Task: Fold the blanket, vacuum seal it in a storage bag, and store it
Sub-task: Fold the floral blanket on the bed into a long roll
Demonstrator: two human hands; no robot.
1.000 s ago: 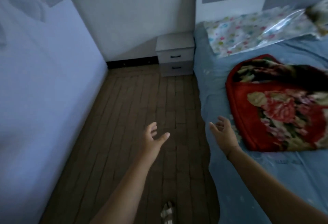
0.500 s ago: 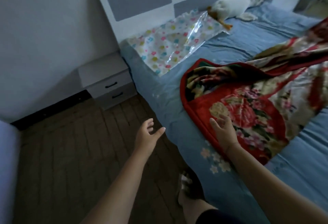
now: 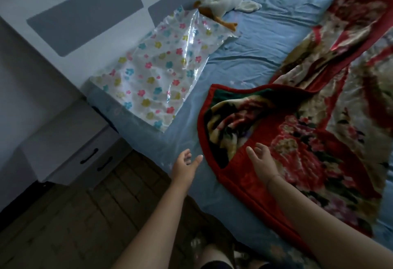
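No words, labels, brands or numbers can be read anywhere in this view. The storage bag (image 3: 157, 77) carries only a print of small coloured flowers, and the blanket (image 3: 308, 151) only a large floral pattern, with no lettering legible on either
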